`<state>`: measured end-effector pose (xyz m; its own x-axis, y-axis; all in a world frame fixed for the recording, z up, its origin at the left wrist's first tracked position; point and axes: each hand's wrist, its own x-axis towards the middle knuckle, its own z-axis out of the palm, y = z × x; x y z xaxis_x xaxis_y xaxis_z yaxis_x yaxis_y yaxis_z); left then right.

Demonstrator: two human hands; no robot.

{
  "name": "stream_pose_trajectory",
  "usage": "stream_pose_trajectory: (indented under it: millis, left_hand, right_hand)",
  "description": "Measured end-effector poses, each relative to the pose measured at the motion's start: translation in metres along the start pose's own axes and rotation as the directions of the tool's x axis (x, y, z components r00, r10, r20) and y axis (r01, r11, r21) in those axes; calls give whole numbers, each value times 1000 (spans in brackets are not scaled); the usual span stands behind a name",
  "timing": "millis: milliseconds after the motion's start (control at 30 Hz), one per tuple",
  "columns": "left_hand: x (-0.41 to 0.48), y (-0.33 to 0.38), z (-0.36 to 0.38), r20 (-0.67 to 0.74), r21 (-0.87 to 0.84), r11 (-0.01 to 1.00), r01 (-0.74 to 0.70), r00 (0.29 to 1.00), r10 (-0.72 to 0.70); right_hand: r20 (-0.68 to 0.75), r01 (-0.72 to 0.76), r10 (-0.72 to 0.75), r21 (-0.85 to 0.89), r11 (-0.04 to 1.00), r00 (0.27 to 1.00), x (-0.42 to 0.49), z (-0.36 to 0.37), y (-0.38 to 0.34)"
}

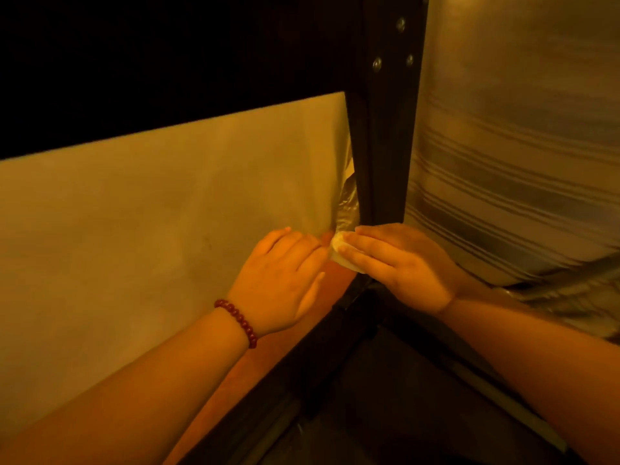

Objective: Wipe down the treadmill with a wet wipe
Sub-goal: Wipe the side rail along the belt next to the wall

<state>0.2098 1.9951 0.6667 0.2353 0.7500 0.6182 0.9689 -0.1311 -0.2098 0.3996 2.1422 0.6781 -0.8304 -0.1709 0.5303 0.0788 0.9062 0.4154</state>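
Now right hand [399,263] is pressing wet wipe [340,255] flat-fingered at treadmill post [385,146] foot, post rising straight above; left hand [281,276] is lying open alongside.

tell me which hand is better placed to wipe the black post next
Right: the right hand presses the wet wipe at the foot of the black post; the left hand holds nothing.

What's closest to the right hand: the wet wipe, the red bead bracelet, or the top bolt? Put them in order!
1. wet wipe, right under the right hand.
2. red bead bracelet, on the left wrist, lower left.
3. top bolt, high on the black post.
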Motion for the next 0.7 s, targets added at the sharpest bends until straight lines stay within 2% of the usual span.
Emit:
stream_pose_trajectory:
  millis: [200, 467, 700]
  left_hand:
    - [-16, 24, 69, 102, 6, 994, 112, 988, -112]
    - [-40, 23, 164, 250, 82, 957, 277, 924, -289]
    - [-61, 29, 253, 293, 106, 924, 369, 876, -383]
  right_hand:
    - [137, 27, -35, 59, 998, 990, -49, 79, 13]
    - [56, 90, -102, 189, 978, 993, -78, 194, 27]
    - [109, -7, -23, 265, 964, 994, -130, 291, 31]
